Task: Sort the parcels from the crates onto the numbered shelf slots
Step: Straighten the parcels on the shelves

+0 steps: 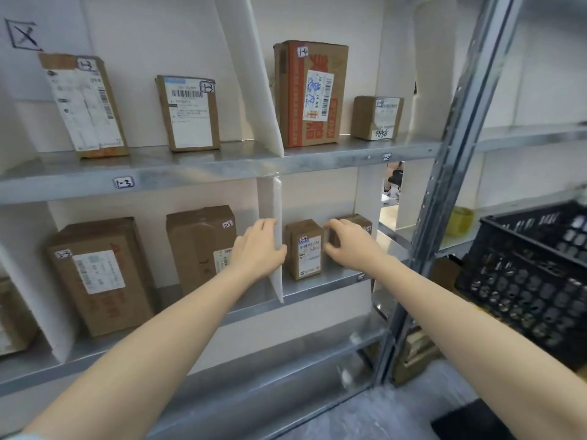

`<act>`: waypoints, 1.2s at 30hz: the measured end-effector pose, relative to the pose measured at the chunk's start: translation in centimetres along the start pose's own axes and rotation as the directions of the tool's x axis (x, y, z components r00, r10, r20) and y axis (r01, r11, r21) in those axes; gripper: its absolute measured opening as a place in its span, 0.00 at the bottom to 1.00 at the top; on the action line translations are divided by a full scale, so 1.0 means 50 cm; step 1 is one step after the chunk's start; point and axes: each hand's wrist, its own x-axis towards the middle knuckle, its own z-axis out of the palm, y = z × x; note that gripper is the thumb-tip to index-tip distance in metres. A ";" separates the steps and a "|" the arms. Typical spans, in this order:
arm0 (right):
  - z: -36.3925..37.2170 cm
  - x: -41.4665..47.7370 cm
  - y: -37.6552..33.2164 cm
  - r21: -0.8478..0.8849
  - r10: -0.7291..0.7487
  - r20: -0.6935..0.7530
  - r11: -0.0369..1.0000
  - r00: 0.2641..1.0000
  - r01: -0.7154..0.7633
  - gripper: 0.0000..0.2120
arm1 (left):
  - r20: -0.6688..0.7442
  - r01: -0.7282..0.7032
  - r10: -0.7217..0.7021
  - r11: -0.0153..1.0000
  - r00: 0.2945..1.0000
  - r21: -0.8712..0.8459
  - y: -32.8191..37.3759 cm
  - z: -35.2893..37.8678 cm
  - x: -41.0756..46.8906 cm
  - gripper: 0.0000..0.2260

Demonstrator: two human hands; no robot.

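Note:
My right hand grips a small brown parcel standing in the lower shelf slot to the right of the white divider. Beside it, to the left, stands another small parcel tagged 2-4. My left hand rests against the divider's left face, thumb hooked over its front edge. Two larger parcels tagged 2-3 stand in the slot to the left. The upper shelf carries two parcels above its 1-3 label and two parcels tagged 1-4.
A black plastic crate sits at the right, past the grey steel upright. More cardboard boxes lie low behind the upright. A yellow container sits on the neighbouring shelf.

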 end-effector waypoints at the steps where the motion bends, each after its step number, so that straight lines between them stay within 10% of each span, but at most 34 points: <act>1: -0.004 0.001 0.017 0.001 -0.001 0.010 1.000 1.000 0.001 0.22 | -0.004 0.006 -0.006 1.000 1.000 0.000 0.013 0.007 0.006 0.26; 16: -0.021 0.087 0.310 0.015 -0.211 0.214 0.977 0.954 0.213 0.28 | 0.097 0.266 -0.259 0.961 0.961 -0.076 0.184 0.173 0.151 0.30; 36: 0.077 0.332 0.320 0.047 -0.248 0.366 0.968 0.897 0.248 0.31 | 0.224 0.412 -0.421 0.907 0.879 0.084 0.083 0.259 0.367 0.33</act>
